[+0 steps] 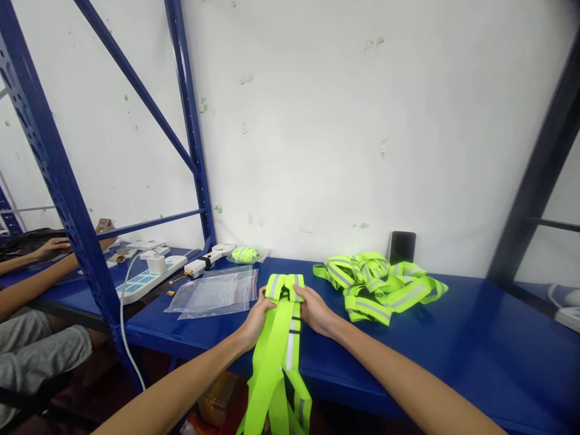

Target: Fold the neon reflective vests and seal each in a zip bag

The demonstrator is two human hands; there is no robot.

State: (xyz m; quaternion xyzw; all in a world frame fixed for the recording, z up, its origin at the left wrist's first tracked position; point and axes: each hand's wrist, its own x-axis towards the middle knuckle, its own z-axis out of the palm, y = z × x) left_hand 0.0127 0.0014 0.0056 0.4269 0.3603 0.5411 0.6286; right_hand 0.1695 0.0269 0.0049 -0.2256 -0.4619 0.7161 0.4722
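Observation:
Near the front edge of the blue table, a neon yellow-green reflective harness is stretched between my two hands. My left hand grips the left end of its folded top band, fingers wrapped round the edge. On the right end of the same band, my right hand is closed with the thumb on top. Grey reflective stripes and black buckles show on the straps, which hang below the table edge. To the right lies a loose heap of similar reflective straps.
Clear plastic bags lie left of my hands, with a bagged neon bundle and a small white fan behind. A power strip trails a white cable by the blue rack post. A phone leans on the wall. Another person's arms are far left.

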